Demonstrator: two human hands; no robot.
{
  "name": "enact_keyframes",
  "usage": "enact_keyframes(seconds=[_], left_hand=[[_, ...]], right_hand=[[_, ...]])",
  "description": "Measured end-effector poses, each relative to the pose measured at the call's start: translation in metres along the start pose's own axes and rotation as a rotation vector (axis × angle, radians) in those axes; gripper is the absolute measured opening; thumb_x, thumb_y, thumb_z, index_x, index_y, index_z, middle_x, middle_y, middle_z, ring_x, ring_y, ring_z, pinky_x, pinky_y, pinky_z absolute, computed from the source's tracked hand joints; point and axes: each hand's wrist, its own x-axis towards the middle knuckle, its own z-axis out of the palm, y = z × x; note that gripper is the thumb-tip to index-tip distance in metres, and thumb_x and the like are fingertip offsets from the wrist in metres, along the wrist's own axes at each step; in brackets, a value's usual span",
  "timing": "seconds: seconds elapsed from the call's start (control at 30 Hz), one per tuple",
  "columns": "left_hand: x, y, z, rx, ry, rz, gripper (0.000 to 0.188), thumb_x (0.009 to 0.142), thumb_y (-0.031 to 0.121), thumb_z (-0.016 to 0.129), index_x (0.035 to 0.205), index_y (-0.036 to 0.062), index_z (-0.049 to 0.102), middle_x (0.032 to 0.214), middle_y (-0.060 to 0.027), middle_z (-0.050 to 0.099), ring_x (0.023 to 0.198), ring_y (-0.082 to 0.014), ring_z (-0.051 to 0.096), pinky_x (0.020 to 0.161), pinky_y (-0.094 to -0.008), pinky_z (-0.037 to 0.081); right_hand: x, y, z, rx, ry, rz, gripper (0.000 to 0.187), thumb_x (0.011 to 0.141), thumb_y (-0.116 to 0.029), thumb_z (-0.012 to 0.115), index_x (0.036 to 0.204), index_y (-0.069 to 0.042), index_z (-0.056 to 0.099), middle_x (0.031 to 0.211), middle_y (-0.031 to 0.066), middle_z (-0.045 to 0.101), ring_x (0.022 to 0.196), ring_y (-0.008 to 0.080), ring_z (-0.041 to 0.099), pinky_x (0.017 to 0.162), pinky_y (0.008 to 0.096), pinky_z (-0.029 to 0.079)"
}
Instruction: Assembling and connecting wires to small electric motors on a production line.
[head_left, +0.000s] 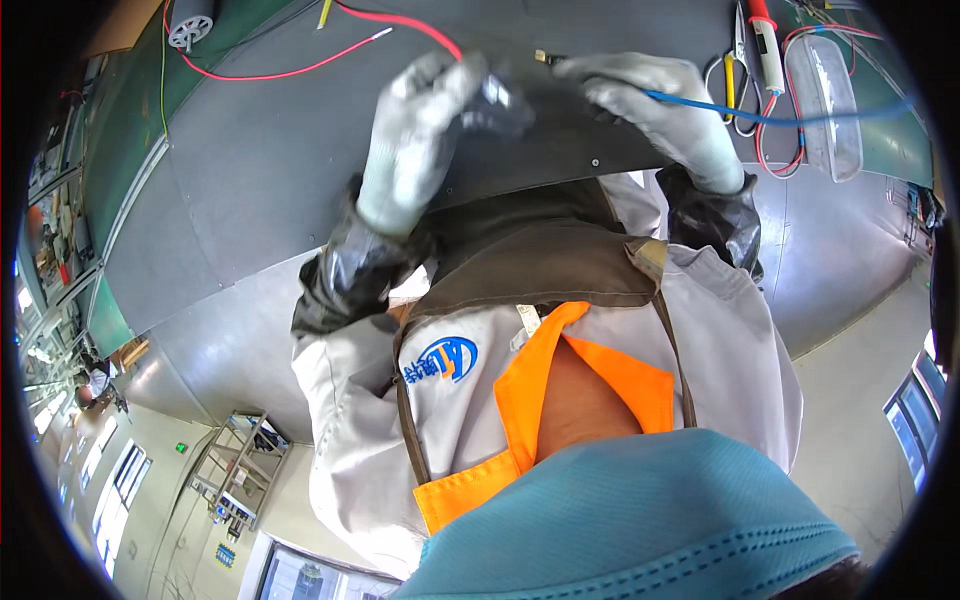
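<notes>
My left hand (418, 125), in a whitish knit glove, is closed with a thick red cable (410, 22) running in at its fingertips. Against its fingers is a dark, shiny part (497, 105), too blurred to name. My right hand (655, 98), gloved alike, pinches a blue cable (735, 104) that trails off to the right. From its fingertips a small brass-coloured terminal (542, 57) points toward my left hand. The two hands are apart, both above the dark worktop (270, 150).
At the right lie scissors (739, 50) with a yellow-handled tool (730, 88), a red and white pen-like tool (767, 55) on a coiled lead, and a clear plastic tray (838, 140). Top left are a grey spool (190, 25) and a loose red wire (290, 74).
</notes>
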Motion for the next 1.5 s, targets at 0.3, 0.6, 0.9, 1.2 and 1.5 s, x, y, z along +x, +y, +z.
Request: enact_keyframes(seconds=[0.3, 0.6, 0.9, 1.2, 1.5], left_hand=[[0.040, 0.016, 0.051, 0.051, 0.210, 0.158, 0.036, 0.106, 0.034, 0.060, 0.096, 0.0004, 0.067, 0.082, -0.0058, 0.071, 0.076, -0.0124, 0.068, 0.072, -0.0257, 0.054], [0.041, 0.018, 0.056, 0.024, 0.285, 0.078, 0.033, 0.104, 0.031, 0.063, 0.095, -0.0007, 0.066, 0.083, -0.0080, 0.072, 0.072, -0.0141, 0.070, 0.070, -0.0267, 0.055], [0.041, 0.018, 0.059, 0.002, 0.298, 0.063, 0.030, 0.103, 0.029, 0.065, 0.094, 0.0009, 0.065, 0.082, -0.0074, 0.072, 0.072, -0.0143, 0.070, 0.069, -0.0266, 0.055], [0.040, 0.016, 0.058, 0.013, 0.274, 0.119, 0.030, 0.104, 0.029, 0.062, 0.094, 0.0005, 0.066, 0.081, -0.0061, 0.071, 0.073, -0.0126, 0.069, 0.068, -0.0255, 0.055], [0.041, 0.015, 0.057, 0.181, 0.283, 0.147, 0.028, 0.105, 0.027, 0.063, 0.091, 0.0027, 0.065, 0.080, -0.0012, 0.067, 0.072, -0.0057, 0.061, 0.063, -0.0235, 0.048]], right_hand=[[-0.013, -0.022, 0.029, 0.229, 0.479, 0.071, 0.037, 0.097, -0.013, 0.066, 0.131, 0.002, 0.067, 0.085, 0.0071, 0.077, 0.070, 0.0125, 0.070, 0.064, 0.0267, 0.054], [-0.012, -0.017, 0.029, -0.191, 0.462, -0.141, 0.037, 0.102, -0.005, 0.057, 0.139, 0.002, 0.061, 0.091, 0.0126, 0.078, 0.080, 0.0136, 0.073, 0.073, 0.0262, 0.058], [-0.013, -0.010, 0.034, -0.090, 0.469, -0.127, 0.036, 0.101, -0.002, 0.058, 0.137, 0.003, 0.062, 0.089, 0.0129, 0.077, 0.081, 0.0141, 0.073, 0.074, 0.0269, 0.059], [-0.008, -0.006, 0.037, -0.175, 0.522, -0.283, 0.036, 0.099, 0.005, 0.056, 0.134, 0.005, 0.064, 0.087, 0.0146, 0.077, 0.078, 0.0147, 0.074, 0.073, 0.0268, 0.059], [-0.007, -0.011, 0.033, -0.450, 0.510, -0.157, 0.038, 0.093, -0.012, 0.067, 0.129, -0.002, 0.070, 0.080, 0.0106, 0.075, 0.066, 0.0203, 0.073, 0.062, 0.0313, 0.056]])
